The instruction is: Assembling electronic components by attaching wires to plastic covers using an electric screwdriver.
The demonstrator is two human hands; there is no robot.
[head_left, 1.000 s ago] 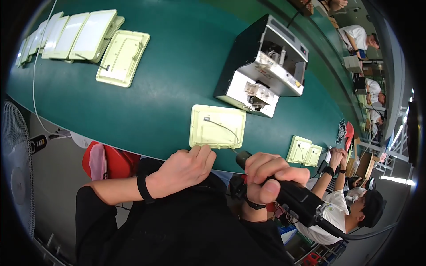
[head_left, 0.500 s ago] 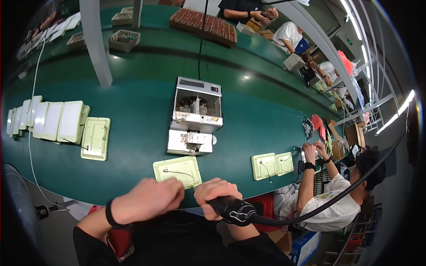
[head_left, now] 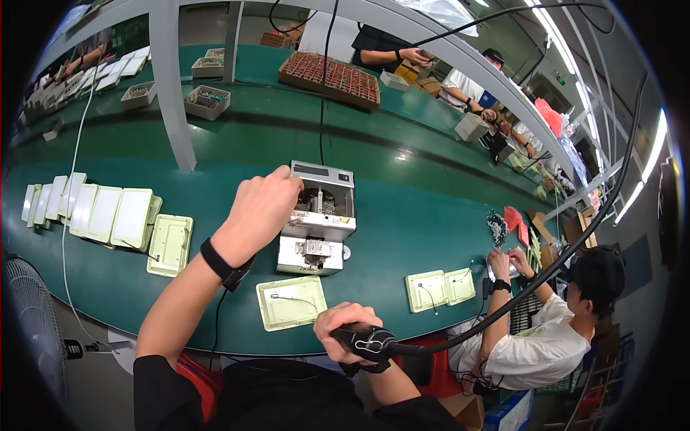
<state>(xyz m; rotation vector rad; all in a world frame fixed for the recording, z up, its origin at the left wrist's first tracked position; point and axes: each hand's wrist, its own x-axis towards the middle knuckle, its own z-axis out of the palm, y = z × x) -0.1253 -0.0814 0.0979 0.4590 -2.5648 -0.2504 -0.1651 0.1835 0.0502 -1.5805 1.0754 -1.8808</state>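
A silver screw feeder (head_left: 310, 228) stands on the green bench, its hopper holding a heap of small metal pieces. My left hand (head_left: 261, 208) is at the upper left edge of the feeder, back upward and fingers curled in; the fingertips are mostly hidden. In my right hand (head_left: 343, 327) is a black electric screwdriver (head_left: 365, 343) with a thick black cable, held near the bench's front edge. Just left of that hand a pale green plastic housing (head_left: 291, 302) lies open side up, a thin wire with a small connector inside it.
White-faced green panels (head_left: 108, 212) and another open housing (head_left: 170, 244) lie at left. Two wired housings (head_left: 440, 289) lie at right, before a seated co-worker (head_left: 539, 327). A metal post (head_left: 170, 86) rises at far left; a fan (head_left: 34, 316) stands at near left.
My left hand has gone up and away from beside the near housing to the feeder. My right hand still grips the screwdriver. The view has shifted, showing more of the far side.
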